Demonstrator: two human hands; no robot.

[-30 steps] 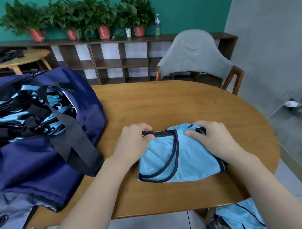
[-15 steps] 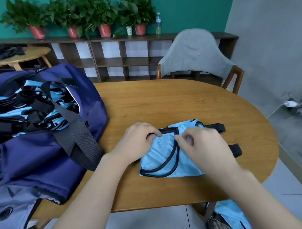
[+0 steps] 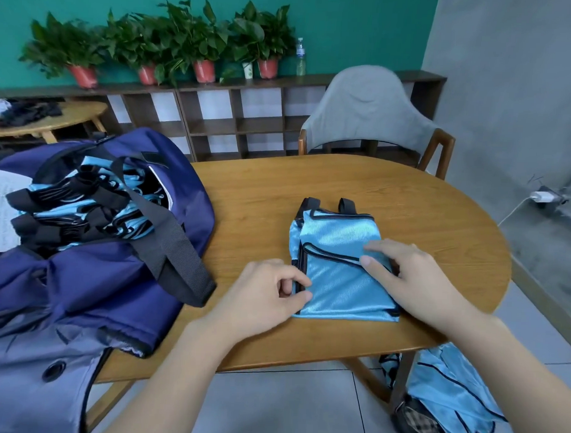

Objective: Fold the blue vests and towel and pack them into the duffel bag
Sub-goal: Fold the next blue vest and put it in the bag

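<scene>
A folded blue vest (image 3: 336,266) lies flat on the wooden table (image 3: 359,193), a compact rectangle with black piping and two black strap ends poking out at its far edge, beyond the fingertips of both hands. The left hand (image 3: 265,300) sits at the vest's near left corner, its fingers (image 3: 295,281) curled together with thumb and forefinger pinching the black-trimmed left edge of the cloth. The right hand (image 3: 414,279) rests on the right half of the vest, palm down, its fingers (image 3: 380,252) loosely spread and pressing the top layer flat; the thumb tip lies on the piping that crosses the middle of the fold. Between the two sets of fingertips the shiny blue fabric is bare and smooth. Well to the left of the left hand's knuckles stands the open navy duffel bag (image 3: 91,274), its mouth filled with packed vests (image 3: 84,206) in blue and black, and a broad black carry strap (image 3: 166,244) drapes over its side toward the table. Below the right wrist, under the table's edge, more blue vests (image 3: 449,393) hang in a loose heap. Far beyond the fingers, a grey chair (image 3: 365,109) stands at the table's far side, and potted plants (image 3: 173,44) line a low shelf (image 3: 236,117) against the green wall.
</scene>
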